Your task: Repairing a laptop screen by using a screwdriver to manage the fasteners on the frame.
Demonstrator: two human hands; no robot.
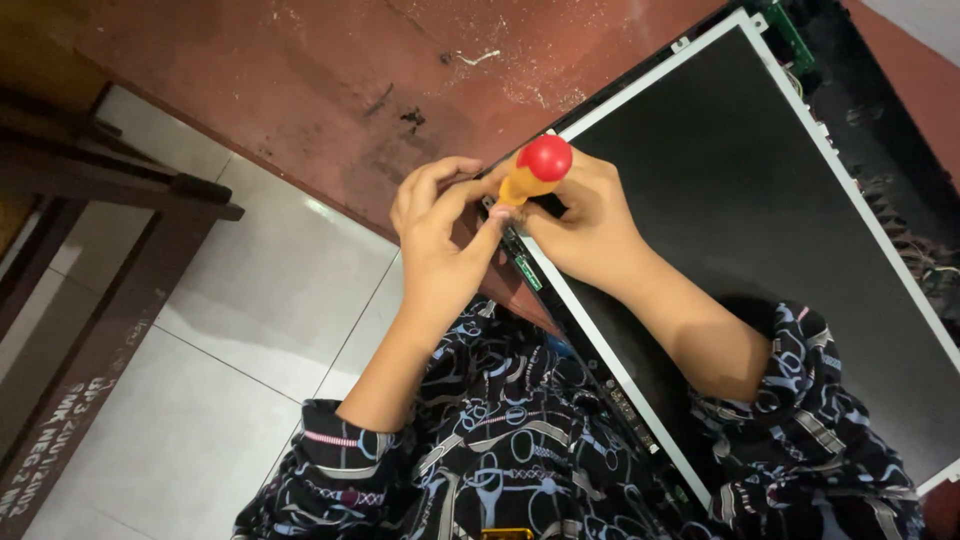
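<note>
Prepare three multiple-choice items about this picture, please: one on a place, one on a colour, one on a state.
1. Where does the large dark flat display panel with a pale metal frame lie?
A. on the reddish-brown worn table top
B. on the white tiled floor
C. on a chair

2. What colour is the round cap of the screwdriver with the orange-yellow handle?
A. blue
B. red
C. green

3. How does the right hand stand to the screwdriver?
A. lies flat, away from it
B. is closed around its handle
C. holds it by the cap only

Answers:
1 A, the panel rests on the table, with the floor lower at the left.
2 B, the cap is plainly red.
3 B, the fingers wrap the handle, while the left hand steadies it near the panel's corner.
</note>
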